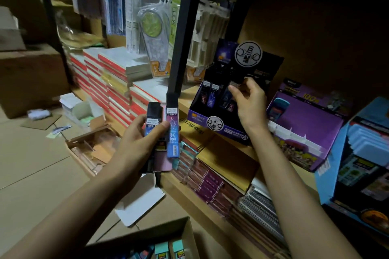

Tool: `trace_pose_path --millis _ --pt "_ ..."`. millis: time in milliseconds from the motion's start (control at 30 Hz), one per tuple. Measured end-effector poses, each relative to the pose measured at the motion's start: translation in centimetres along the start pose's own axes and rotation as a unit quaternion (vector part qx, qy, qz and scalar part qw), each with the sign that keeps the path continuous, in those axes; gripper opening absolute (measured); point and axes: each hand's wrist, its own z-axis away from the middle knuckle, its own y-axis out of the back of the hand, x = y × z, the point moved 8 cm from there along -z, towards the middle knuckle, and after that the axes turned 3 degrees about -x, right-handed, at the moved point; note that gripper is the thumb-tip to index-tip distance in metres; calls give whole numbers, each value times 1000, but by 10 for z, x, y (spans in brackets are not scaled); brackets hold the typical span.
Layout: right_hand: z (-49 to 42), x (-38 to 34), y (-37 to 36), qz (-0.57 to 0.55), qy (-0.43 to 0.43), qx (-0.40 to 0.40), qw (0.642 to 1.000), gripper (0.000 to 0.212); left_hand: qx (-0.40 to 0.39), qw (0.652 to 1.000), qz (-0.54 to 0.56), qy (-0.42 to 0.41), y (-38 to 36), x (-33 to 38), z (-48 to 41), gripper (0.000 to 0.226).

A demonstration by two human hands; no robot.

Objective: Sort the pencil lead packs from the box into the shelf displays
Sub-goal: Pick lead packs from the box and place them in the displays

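My left hand [137,143] grips a fanned bunch of pencil lead packs [172,130], blue and pink with black caps, held just left of the shelf edge. My right hand [250,103] reaches into the purple and black display box [212,120] on the shelf and pinches one dark lead pack [231,90] at its top, among a few packs standing in the display's slots. The cardboard box [185,231] with more packs sits at the bottom of the view, below my left arm.
A black shelf post [185,33] rises left of the display. A purple display [311,124] and a blue carton [362,153] stand to the right. Stacked notebooks [109,82] fill the left shelf. Open cartons and paper scraps lie on the cardboard-covered floor [31,153].
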Motion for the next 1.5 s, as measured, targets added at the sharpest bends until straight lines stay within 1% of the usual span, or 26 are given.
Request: trace_pose_path --millis 67,167,200,267,400,500,567,667,700,767,867,933,1067,1133,1233,1267,1300,1333,1367,1433,1500 --pt "2 7 -6 12 9 -20 1000 4 7 1000 2 -2 4 0 -1 38" --pt "1 13 -11 14 3 -39 999 19 17 1000 6 -6 11 0 -2 41" --pt "-1 14 -12 7 -3 -43 999 21 18 1000 7 -7 11 0 -3 44" --pt "-4 17 -13 0 -13 -45 999 22 20 1000 5 -10 12 0 -4 47" --pt "-11 25 -8 3 -46 -33 998 23 15 1000 3 -8 11 -3 -4 44" --pt "-15 28 -8 42 -58 -55 996 13 11 1000 -7 -13 10 -4 -4 44" --pt "-13 30 -11 61 -65 -67 994 13 9 1000 -7 -12 9 -5 -5 45" --pt "-8 34 -14 60 -85 -47 993 19 9 1000 -10 -9 8 -6 -6 47" --pt "-7 33 -14 79 -82 -38 993 20 8 1000 -11 -9 8 -7 -7 48" --pt "-6 26 -14 157 -52 -14 986 23 7 1000 -8 -12 6 -7 -7 48" --pt "-5 17 -13 264 -30 20 964 28 5 1000 -13 -14 2 -8 -7 41" --pt "-3 16 -13 295 -39 26 954 33 5 1000 -15 -17 0 -8 -6 37" --pt "2 23 -8 334 -82 7 939 45 6 1000 -12 -17 -1 -6 -4 31" --pt "2 20 -3 295 -85 2 952 43 3 1000 -6 -16 -2 -3 -2 33" --pt "3 0 6 241 -47 2 969 43 -4 1000 -1 -17 -5 1 0 33" --pt "5 -9 6 213 -40 -4 976 42 -5 1000 -1 -20 -6 3 0 32" --pt "7 -16 4 163 -50 -21 985 41 -7 1000 -3 -22 -7 4 1 31" --pt "12 -22 -4 94 -75 -55 991 39 -11 1000 -4 -24 -9 5 1 31" --pt "19 -27 -15 21 -107 -105 989 37 -16 1000 -4 -24 -11 5 2 32" --pt "38 -39 -39 -82 -160 -215 960 33 -23 999 -7 -24 -15 5 2 35" --pt "55 -47 -56 -129 -185 -283 932 25 -27 999 -15 -21 -19 3 2 40"
